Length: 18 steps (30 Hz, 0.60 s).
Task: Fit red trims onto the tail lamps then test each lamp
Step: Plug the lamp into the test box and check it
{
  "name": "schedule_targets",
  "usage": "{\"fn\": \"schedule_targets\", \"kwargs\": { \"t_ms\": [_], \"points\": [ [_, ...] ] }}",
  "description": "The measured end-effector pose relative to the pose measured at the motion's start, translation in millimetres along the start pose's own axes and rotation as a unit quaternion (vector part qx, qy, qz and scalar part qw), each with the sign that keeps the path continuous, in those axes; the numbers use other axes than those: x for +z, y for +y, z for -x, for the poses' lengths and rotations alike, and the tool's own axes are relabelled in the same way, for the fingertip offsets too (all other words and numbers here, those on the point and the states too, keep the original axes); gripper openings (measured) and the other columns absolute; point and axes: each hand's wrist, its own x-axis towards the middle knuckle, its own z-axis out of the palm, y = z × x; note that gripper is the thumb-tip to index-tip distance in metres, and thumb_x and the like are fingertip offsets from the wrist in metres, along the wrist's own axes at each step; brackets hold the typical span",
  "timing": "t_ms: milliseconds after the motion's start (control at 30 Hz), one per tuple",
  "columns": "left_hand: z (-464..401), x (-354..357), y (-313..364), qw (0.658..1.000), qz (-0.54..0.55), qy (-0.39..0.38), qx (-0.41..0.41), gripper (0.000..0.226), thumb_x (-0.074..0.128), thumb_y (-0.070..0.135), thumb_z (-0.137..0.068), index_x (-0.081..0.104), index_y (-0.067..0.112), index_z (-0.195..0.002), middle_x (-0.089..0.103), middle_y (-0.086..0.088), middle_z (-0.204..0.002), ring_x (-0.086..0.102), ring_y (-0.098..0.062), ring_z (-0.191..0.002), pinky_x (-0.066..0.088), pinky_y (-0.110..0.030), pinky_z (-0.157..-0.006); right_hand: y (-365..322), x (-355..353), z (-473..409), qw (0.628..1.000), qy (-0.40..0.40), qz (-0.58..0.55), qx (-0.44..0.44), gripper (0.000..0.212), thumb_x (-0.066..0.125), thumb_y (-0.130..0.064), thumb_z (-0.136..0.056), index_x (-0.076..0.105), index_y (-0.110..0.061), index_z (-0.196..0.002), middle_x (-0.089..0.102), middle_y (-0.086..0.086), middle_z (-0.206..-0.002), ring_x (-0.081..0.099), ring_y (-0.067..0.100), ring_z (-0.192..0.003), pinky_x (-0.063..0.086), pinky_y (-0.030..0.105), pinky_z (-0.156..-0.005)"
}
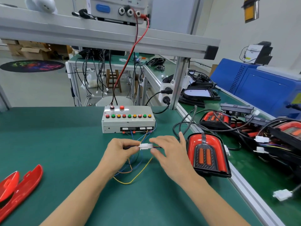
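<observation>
Pinching the white connector (145, 146) from both sides, left hand (121, 151) and right hand (169, 152) meet before the test box (127, 120). A trimmed tail lamp (206, 154) lies just right.

I see the test box (127, 119) at the frame's centre on the counter (48, 136). Just below it, my two hands meet at a connector (145, 146). A tail lamp (207, 154) lies right of them, more lamps (254, 126) farther right. Two trims (17, 186) sit lower left.

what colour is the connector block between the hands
White, seen in the head view: the connector is pinched between the left hand and right hand.
</observation>
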Motion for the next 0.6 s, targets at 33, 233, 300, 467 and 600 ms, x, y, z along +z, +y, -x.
{"fn": "schedule_targets", "kwargs": {
  "t_ms": [33,233,300,467,600],
  "points": [
    [-2,-3,-3,1.0,-0.018,0.015,-0.005,0.022,0.071,0.006,-0.082,0.076,0.027,-0.083,0.074,0.003,-0.08,0.063,-0.009,-0.074,0.046,-0.02,-0.073,1,-3,2,1.0,0.014,0.011,-0.006,0.031,0.058,-0.03,-0.095,0.062,-0.031,-0.126,0.058,-0.013,-0.123,0.043,0.005,-0.122,-0.016,0.03,-0.115],
    [-6,-20,-18,0.982,-0.186,0.034,-0.021,0.024,0.065,0.01,-0.086,0.076,0.032,-0.086,0.071,0.011,-0.075,0.059,-0.013,-0.07,0.041,-0.024,-0.064,28,-48,13,0.98,0.19,0.001,0.058,0.039,0.068,-0.017,-0.086,0.063,-0.022,-0.125,0.058,-0.006,-0.124,0.048,0.01,-0.118,0.026,0.025,-0.106],
    [-7,-22,-18,0.975,-0.216,0.041,-0.015,0.023,0.064,0.011,-0.087,0.075,0.031,-0.089,0.066,0.013,-0.075,0.058,-0.016,-0.074,0.041,-0.027,-0.066,47,-65,16,0.963,0.223,-0.029,0.148,0.045,0.066,-0.02,-0.088,0.057,-0.021,-0.132,0.054,-0.005,-0.131,0.046,0.009,-0.121,0.032,0.026,-0.104],
    [-14,-25,-10,0.96,-0.279,0.015,-0.017,0.021,0.059,0.007,-0.086,0.074,0.02,-0.092,0.071,-0.006,-0.091,0.063,-0.028,-0.092,0.049,-0.035,-0.082,88,-79,28,0.903,0.147,-0.168,0.366,0.067,0.065,-0.037,-0.089,0.036,-0.017,-0.147,0.047,0.002,-0.144,0.048,0.017,-0.127,0.036,0.036,-0.105],
    [-21,-28,-2,0.95,-0.308,-0.014,-0.041,0.033,0.053,0.007,-0.091,0.065,0.019,-0.12,0.063,0.001,-0.123,0.056,-0.02,-0.114,0.042,-0.03,-0.098,106,-84,27,0.837,0.196,-0.274,0.432,0.074,0.073,-0.029,-0.085,0.036,-0.013,-0.147,0.046,0.006,-0.146,0.049,0.023,-0.127,0.038,0.04,-0.105]
  ]
}}
